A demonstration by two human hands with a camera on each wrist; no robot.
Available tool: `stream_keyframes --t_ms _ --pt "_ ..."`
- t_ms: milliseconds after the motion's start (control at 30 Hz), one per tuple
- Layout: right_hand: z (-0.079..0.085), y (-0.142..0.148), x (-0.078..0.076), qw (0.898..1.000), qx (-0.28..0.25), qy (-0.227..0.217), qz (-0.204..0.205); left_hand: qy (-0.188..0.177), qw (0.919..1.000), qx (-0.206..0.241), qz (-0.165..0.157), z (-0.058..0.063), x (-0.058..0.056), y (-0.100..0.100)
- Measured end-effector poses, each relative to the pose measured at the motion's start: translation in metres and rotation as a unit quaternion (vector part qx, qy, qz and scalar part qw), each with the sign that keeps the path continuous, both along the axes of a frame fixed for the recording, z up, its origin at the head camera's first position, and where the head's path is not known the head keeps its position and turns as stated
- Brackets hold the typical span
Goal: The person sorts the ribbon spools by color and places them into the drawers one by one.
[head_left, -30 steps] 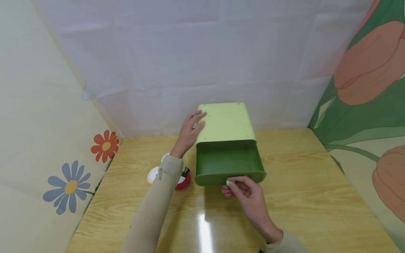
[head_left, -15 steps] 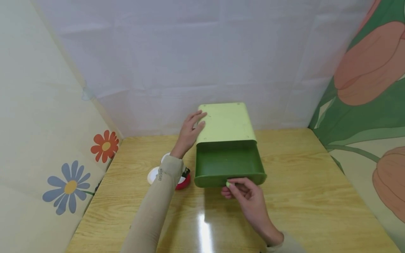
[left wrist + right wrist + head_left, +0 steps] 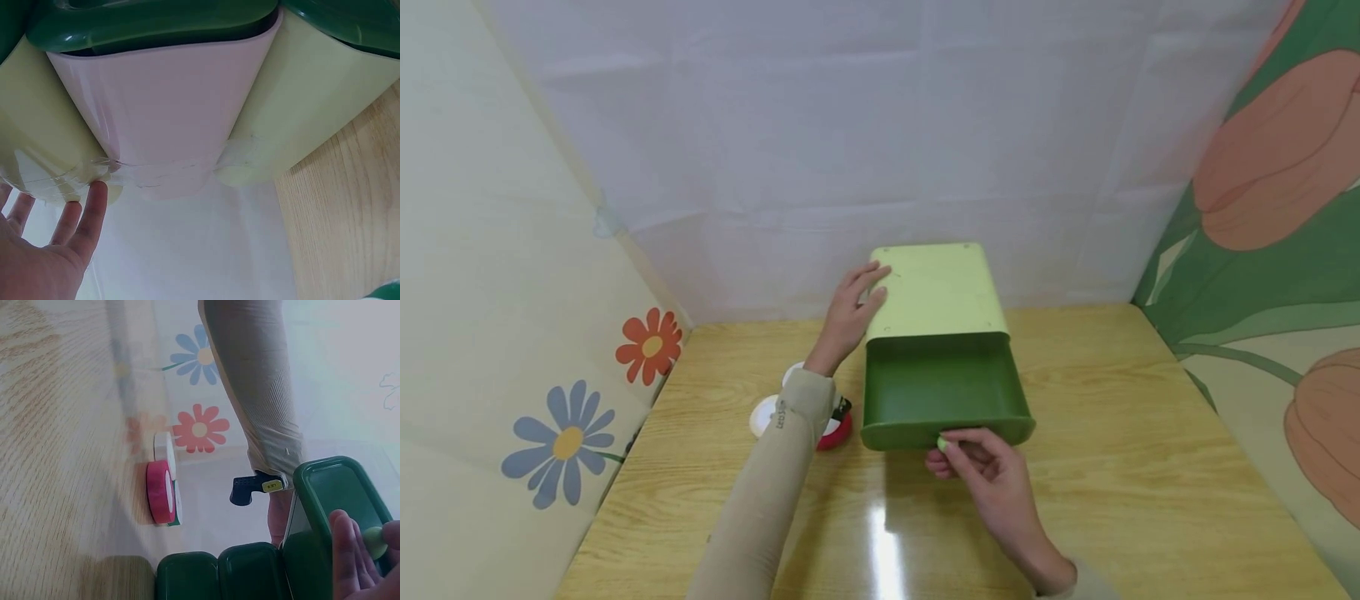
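Fingers (image 3: 974,435) of my right hand (image 3: 992,479) pinched the lime knob (image 3: 942,444); my left hand (image 3: 844,315), spread, rested on the left edge of the cabinet (image 3: 936,292). I judged steady, level pulling best for the drawer (image 3: 906,435), jutting out above the table (image 3: 1120,467).

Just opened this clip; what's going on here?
A person is handling a drawer cabinet on a wooden table. The right-hand grip pinches the light green knob of the dark green top drawer, which stands partly open with nothing visible inside. The left-hand grip rests on the left edge of the cabinet's pale green top. Red and white round items sit nearby.
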State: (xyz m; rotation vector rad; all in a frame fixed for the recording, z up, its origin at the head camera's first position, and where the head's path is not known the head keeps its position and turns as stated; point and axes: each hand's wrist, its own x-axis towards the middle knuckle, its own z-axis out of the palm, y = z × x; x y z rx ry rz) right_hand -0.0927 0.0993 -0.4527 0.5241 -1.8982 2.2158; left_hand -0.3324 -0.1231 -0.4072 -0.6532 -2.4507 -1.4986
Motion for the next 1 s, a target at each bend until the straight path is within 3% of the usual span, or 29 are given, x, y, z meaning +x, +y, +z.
stream_keyframes --t_ms 1000 --pt "0.004 0.001 0.015 1.000 -0.002 0.002 -0.002 0.000 1.0000 -0.002 0.008 0.000 0.000 0.001"
